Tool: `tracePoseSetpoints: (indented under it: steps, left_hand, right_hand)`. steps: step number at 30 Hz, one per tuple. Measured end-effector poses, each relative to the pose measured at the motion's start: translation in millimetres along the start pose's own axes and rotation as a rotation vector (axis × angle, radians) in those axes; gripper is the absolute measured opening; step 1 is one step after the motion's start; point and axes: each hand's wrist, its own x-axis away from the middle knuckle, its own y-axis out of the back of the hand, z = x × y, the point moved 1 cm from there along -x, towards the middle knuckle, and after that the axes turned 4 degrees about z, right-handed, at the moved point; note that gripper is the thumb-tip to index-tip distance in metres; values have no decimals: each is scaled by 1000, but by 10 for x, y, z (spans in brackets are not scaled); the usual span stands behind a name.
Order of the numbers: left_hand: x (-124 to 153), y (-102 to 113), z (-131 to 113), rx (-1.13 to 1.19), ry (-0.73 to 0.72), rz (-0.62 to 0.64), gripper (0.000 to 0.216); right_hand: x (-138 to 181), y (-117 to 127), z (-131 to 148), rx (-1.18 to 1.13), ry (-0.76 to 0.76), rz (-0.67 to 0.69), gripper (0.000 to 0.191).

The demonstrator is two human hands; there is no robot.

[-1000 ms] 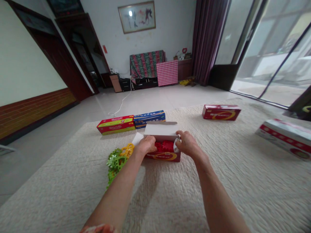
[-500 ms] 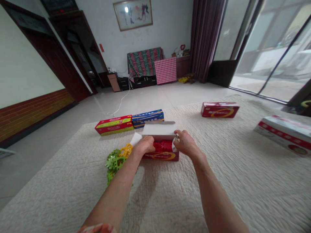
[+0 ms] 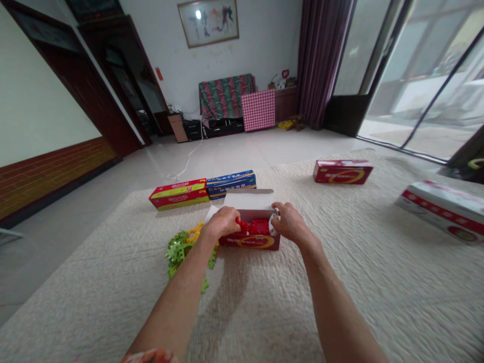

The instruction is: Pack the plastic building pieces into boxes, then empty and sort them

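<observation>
An open red cardboard box (image 3: pixel 249 243) stands in front of me, its white lid (image 3: pixel 248 200) raised at the back. Red plastic toy pieces (image 3: pixel 260 227) lie inside. My left hand (image 3: pixel 227 221) is over the box's left end, fingers closed on a red plastic piece whose end shows at the fingertips. My right hand (image 3: pixel 289 221) pinches the white side flap (image 3: pixel 273 223) at the box's right end. Left of the box, partly behind my left forearm, is a heap of green plastic pieces (image 3: pixel 179 251) with yellow pieces (image 3: pixel 195 233) among them.
A red-and-yellow box (image 3: pixel 179 195) and a blue box (image 3: pixel 231 184) stand end to end behind the heap. Another red box (image 3: pixel 343 172) is at the back right, and a white-and-red box (image 3: pixel 446 209) at the right. All rest on a cream quilted cover (image 3: pixel 363 282).
My left hand has risen slightly and shifted left, with a red piece now showing at its fingertips. My right hand keeps its place on the flap.
</observation>
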Motion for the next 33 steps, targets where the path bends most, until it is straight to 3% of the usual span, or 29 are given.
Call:
tracePoseSetpoints:
  steps: [8, 14, 17, 20, 23, 25, 27, 30, 33]
  left_hand:
    - [150, 223, 248, 393, 59, -243, 25]
    - [563, 327, 801, 391, 368, -461, 35]
    - [773, 245, 1101, 308, 533, -371, 30]
    - [892, 146, 1216, 216, 610, -227, 33]
    - [881, 131, 1071, 96, 568, -306, 42]
    - [794, 152, 848, 58, 441, -400, 38]
    - [655, 158, 576, 104, 264, -408, 29]
    - [404, 107, 200, 166, 8, -258, 29]
    - [168, 17, -12, 74, -60, -52, 30]
  right_hand:
    - [-33, -46, -46, -11, 26, -21, 46]
    - [-39, -58, -58, -4, 36, -33, 46]
    - [-41, -68, -69, -8, 41, -38, 46]
    - [-42, -73, -72, -8, 44, -40, 46]
    - [-46, -75, -68, -2, 43, -38, 47]
    - [-55, -78, -70, 7, 38, -39, 48]
    - [-68, -86, -79, 15, 41, -42, 48]
    - [-89, -101, -104, 11, 52, -42, 48]
    - [-100, -114, -128, 3, 57, -46, 48]
